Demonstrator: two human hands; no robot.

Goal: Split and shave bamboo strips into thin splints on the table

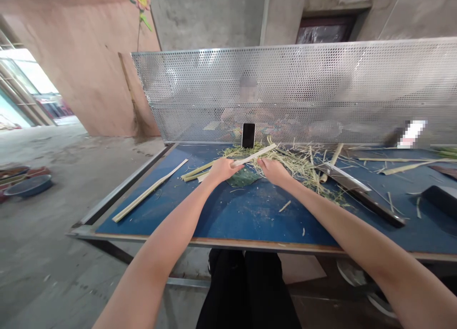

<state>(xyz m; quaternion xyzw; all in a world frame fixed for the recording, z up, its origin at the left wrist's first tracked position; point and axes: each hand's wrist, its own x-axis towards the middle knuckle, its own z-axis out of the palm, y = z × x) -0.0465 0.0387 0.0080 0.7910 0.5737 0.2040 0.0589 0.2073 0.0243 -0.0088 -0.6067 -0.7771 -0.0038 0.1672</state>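
My left hand is closed around a pale bamboo strip that runs up and to the right from it. My right hand is curled shut just right of the strip, over a heap of thin green shavings; what its fingers hold is hidden. Both hands hover over a dark green round piece on the blue table. A few more bamboo strips lie just left of my left hand.
A long bamboo slat lies at the table's left. A cleaver rests to the right, a phone stands against the perforated metal screen. A person sits behind the screen. Basins sit on the floor, left.
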